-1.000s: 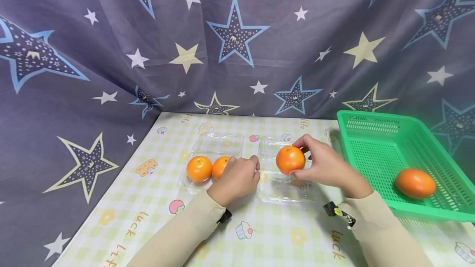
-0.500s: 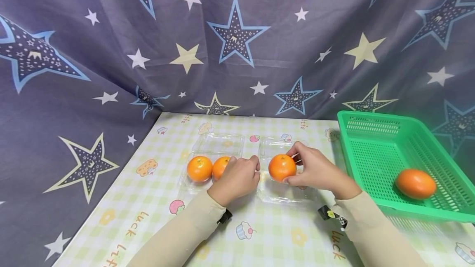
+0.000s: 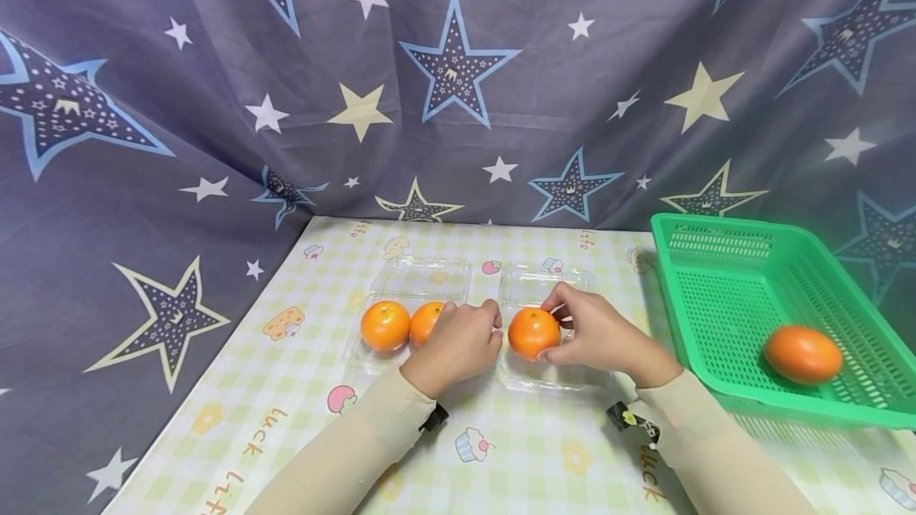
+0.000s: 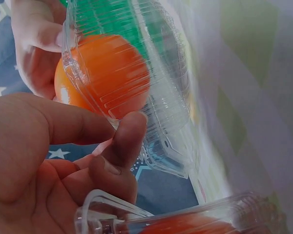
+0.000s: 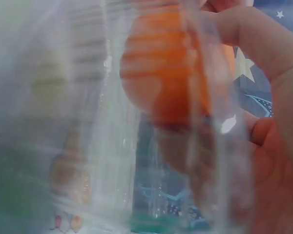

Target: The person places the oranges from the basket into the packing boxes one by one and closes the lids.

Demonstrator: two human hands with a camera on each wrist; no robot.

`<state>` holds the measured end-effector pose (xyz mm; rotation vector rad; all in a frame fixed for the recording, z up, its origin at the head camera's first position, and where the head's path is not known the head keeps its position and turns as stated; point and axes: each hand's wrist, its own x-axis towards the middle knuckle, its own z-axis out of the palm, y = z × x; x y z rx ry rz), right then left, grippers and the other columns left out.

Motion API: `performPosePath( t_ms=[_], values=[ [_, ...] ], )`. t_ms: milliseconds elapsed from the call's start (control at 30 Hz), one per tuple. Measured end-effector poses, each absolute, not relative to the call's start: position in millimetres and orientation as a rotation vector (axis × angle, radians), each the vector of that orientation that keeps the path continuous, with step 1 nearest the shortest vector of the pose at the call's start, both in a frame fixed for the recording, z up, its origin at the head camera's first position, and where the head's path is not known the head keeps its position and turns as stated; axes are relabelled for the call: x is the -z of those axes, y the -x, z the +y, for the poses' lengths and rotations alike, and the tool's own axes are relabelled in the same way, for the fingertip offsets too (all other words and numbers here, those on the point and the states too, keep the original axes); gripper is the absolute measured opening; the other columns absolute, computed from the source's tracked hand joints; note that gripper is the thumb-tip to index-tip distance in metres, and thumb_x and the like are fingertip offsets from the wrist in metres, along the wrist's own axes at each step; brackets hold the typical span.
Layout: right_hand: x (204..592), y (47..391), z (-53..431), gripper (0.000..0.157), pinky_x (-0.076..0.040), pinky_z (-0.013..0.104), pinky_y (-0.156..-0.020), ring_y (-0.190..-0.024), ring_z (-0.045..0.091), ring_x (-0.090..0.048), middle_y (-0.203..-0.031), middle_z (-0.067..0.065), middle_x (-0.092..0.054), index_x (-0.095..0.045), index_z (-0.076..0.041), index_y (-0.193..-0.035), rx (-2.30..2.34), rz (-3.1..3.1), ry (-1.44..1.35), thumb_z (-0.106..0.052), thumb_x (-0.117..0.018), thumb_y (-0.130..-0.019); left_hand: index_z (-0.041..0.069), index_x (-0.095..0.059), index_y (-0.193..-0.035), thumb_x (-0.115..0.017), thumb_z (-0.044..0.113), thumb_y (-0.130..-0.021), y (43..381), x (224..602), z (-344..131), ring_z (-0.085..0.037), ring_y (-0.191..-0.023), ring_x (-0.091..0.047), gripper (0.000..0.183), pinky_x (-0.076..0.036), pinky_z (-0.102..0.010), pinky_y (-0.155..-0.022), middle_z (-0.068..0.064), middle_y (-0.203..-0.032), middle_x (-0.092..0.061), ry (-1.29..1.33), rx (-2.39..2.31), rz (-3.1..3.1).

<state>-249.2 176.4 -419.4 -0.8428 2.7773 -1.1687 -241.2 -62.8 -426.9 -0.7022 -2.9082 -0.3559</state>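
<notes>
My right hand point(image 3: 597, 332) holds an orange point(image 3: 533, 334) between thumb and fingers, in the left half of the right clear plastic container point(image 3: 572, 376), whose lid is folded back. In the left wrist view, that orange point(image 4: 112, 73) shows through the ribbed wall, and my left hand point(image 4: 63, 151) pinches the container's rim with thumb and forefinger. The right wrist view shows the orange point(image 5: 158, 68) blurred behind plastic. Two oranges, one at the left point(image 3: 385, 326) and one partly hidden by my left hand point(image 3: 424, 323), sit in the left container point(image 3: 361, 356).
A green basket point(image 3: 809, 245) stands at the right with one orange-coloured fruit point(image 3: 803, 354) in it. The left container's lid point(image 3: 422, 276) lies back toward the star-patterned curtain point(image 3: 458, 141). A checked cloth point(image 3: 286, 372) covers the table.
My right hand has moved left and down with the orange, bringing it from above the right container into its left half. The left hand has stayed in place.
</notes>
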Motion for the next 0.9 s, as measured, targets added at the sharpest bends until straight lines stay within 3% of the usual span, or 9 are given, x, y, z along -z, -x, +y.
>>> performPosePath(
  t_ms=[467,767,900],
  values=[
    [433,251,170,0.054,-0.061,0.038,-0.089,-0.100,0.022,-0.074,-0.113,0.003,-0.070,-0.055,-0.013,-0.106,1.172,2.702,0.828,-0.013,-0.094,-0.068,0.015,-0.067,-0.099,-0.069,0.024,-0.095,242,428,-63,-0.017,-0.074,-0.066,0.010,-0.040,-0.035,-0.076,0.005,-0.079,-0.070,0.720,0.354,-2.897],
    [434,251,168,0.058,-0.061,0.039,-0.089,-0.096,0.019,-0.071,-0.111,0.003,-0.066,-0.062,-0.009,-0.117,1.094,2.744,0.828,-0.016,-0.094,-0.069,0.014,-0.066,-0.103,-0.068,0.026,-0.095,240,426,-62,-0.018,-0.071,-0.064,0.015,-0.042,-0.036,-0.076,0.003,-0.076,-0.069,0.705,0.282,-2.910],
    [433,251,168,0.057,-0.060,0.041,-0.088,-0.094,0.018,-0.069,-0.110,0.001,-0.067,-0.065,-0.010,-0.117,1.038,2.793,0.854,-0.018,-0.095,-0.068,0.010,-0.065,-0.100,-0.067,0.029,-0.095,235,426,-60,-0.021,-0.064,-0.064,0.020,-0.046,-0.038,-0.066,0.000,-0.071,-0.064,0.685,0.154,-2.876]
  ],
)
